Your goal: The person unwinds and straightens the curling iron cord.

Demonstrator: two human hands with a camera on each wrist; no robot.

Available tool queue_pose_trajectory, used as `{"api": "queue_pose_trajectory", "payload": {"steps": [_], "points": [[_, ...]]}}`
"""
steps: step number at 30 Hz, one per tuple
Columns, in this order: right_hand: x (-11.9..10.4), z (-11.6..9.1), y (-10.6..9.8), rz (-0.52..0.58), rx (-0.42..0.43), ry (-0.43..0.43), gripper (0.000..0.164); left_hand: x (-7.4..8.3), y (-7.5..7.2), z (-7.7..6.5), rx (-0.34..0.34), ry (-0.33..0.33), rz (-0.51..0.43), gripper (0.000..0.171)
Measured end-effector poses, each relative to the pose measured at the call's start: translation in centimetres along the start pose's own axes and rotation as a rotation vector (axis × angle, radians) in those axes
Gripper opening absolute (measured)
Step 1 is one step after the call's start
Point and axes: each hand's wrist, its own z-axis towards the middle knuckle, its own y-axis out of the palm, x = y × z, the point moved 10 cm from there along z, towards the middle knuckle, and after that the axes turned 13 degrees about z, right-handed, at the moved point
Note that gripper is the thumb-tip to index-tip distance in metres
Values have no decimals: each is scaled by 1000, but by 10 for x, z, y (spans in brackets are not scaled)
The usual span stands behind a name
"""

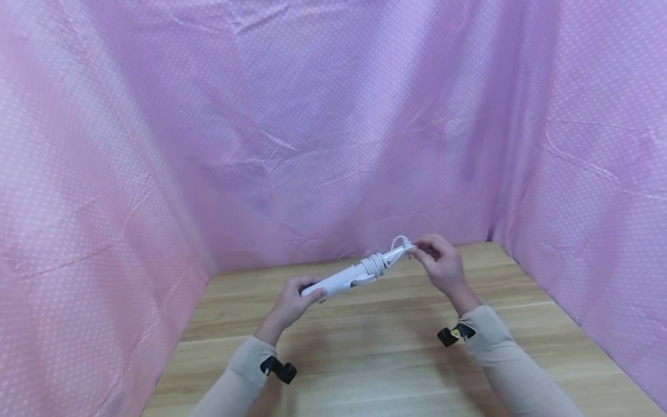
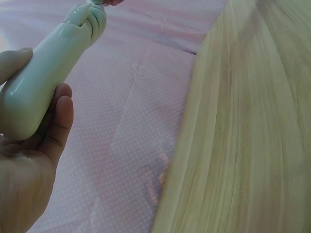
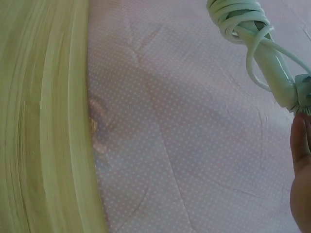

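Note:
A white curling iron (image 1: 336, 282) is held up over the table, tilted with its far end raised to the right. Its white power cord (image 1: 373, 264) is wound in several coils around the middle, and a loose loop runs toward the tip. The left hand (image 1: 289, 304) grips the rounded handle end, thumb on one side and fingers on the other, as the left wrist view (image 2: 43, 82) also shows. At the opposite end, the right hand (image 1: 443, 266) pinches the cord's end beside the tip. In the right wrist view, fingers (image 3: 300, 138) meet a small block-like plug (image 3: 303, 90) there, partly cut off by the frame.
Below the hands lies a light wood-grain table (image 1: 359, 359). Pink dotted cloth (image 1: 333, 127) hangs behind it and along both sides. Each wrist carries a small black camera (image 1: 283, 372) over a pale sleeve (image 1: 242, 370).

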Motion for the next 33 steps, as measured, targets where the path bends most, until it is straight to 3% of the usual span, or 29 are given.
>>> {"api": "queue_pose_trajectory", "payload": {"steps": [4,8,12,16,18,23,25,33], "points": [[8,0,-3,189,-26,119,20,13,0,-4,-2,21,-23,28],[7,-1,-6,283,-70,127,24,32,1,-12,0,25,-33,27],[9,-2,-11,348,-52,106,22,39,5,-16,4,16,-43,28],[3,-2,-15,350,-38,108,21,44,9,-19,12,11,-50,27],[1,-2,-17,353,-56,110,20,37,12,-18,25,9,-50,27],[0,-5,-19,428,-154,116,28,20,19,-18,66,-8,-52,29],[-3,-6,-19,445,-191,100,34,22,20,-21,73,-10,-52,30],[-31,-5,-24,307,-168,-41,36,34,31,-29,71,-25,-31,27]]}}
